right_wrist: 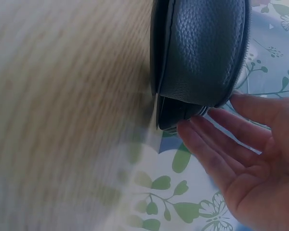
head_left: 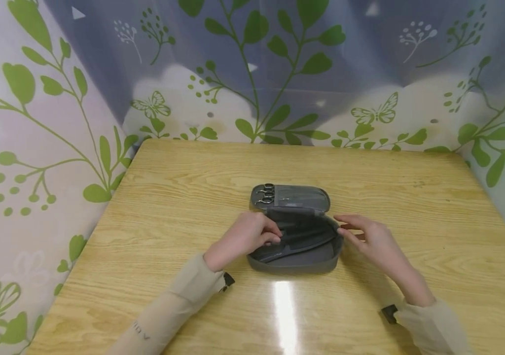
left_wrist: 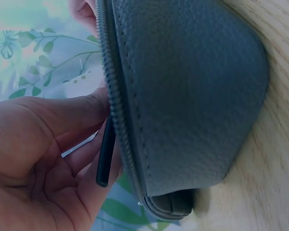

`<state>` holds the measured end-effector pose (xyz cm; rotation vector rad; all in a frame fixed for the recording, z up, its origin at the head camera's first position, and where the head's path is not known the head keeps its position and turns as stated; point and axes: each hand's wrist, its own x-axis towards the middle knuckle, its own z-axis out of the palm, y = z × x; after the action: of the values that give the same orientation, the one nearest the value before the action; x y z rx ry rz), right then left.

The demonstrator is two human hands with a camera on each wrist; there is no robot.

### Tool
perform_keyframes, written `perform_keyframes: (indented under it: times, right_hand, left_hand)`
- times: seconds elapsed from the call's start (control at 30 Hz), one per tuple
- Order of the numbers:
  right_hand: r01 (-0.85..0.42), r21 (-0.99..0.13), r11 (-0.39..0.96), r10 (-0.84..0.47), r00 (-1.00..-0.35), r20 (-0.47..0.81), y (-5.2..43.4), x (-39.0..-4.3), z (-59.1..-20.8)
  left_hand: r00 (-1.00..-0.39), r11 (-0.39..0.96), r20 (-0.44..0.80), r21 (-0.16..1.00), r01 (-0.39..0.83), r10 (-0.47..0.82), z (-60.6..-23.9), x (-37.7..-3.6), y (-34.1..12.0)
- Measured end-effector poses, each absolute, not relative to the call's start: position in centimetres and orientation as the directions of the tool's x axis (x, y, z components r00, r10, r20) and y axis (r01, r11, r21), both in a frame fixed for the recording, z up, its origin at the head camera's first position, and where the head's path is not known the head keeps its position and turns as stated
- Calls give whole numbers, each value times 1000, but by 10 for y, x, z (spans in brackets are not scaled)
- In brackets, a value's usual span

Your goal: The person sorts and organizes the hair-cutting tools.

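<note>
A dark grey zippered case (head_left: 297, 266) lies unfolded on the table, its lid (head_left: 303, 197) laid back away from me. Metal loop-handled scissors (head_left: 267, 193) sit in the lid. Inside the lower half is a dark, slanting panel (head_left: 301, 234). My left hand (head_left: 252, 231) reaches over the case's left side. In the left wrist view, its thumb and fingers pinch a slim black rod (left_wrist: 105, 159) beside the zipper; the rod's far end is hidden. My right hand (head_left: 368, 239) touches the right rim near the hinge, with thumb and extended fingers (right_wrist: 197, 144) at the case's corner.
The case rests on a wood-grain table (head_left: 181, 182). A curtain (head_left: 279, 64) with green leaves and butterflies hangs behind the table's far edge and along both sides. Bright light reflects off the table in front of the case.
</note>
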<state>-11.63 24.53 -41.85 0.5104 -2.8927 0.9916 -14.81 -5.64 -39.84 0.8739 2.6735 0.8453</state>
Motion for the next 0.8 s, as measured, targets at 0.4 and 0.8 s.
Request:
perform_keyframes:
  times: [0.4, 0.8]
  right_hand:
    - [-312, -600, 737, -308, -945, 114, 244, -119, -421]
    - [-303, -606, 736, -309, -946, 98, 244, -119, -421]
  left_hand:
    - [-766, 618, -121, 675, 403, 631, -404, -162, -48]
    - [-750, 643, -159, 644, 413, 642, -411, -166, -44]
